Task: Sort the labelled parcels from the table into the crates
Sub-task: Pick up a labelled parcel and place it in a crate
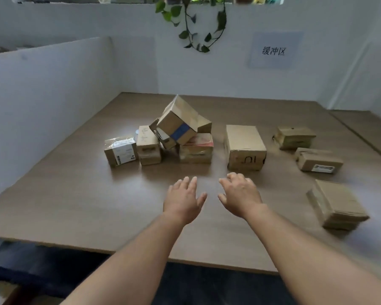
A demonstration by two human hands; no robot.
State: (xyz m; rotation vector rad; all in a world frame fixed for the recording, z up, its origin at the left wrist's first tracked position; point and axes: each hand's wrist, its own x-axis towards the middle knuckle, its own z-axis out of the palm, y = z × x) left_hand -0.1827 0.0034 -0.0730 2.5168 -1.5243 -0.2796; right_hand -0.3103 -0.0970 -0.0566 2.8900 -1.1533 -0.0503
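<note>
Several brown cardboard parcels lie on the wooden table [75, 194]. A pile in the middle has a tilted parcel with a blue label [178, 122] on top, above a parcel with a red print [196, 150]. Left of the pile stand a parcel with a white label [121, 151] and a narrow parcel [149, 145]. A larger box [244, 146] sits right of the pile. My left hand [184, 199] and my right hand [240, 194] hover over the table with fingers spread, empty, just in front of the pile and the larger box. No crate is in view.
Three more parcels lie at the right: a far one [295, 137], a flat one with a white sticker [319, 160] and a near one [337, 204]. White partition walls [42, 95] enclose the table. A paper sign [273, 50] and a hanging plant [198, 23] are on the back wall.
</note>
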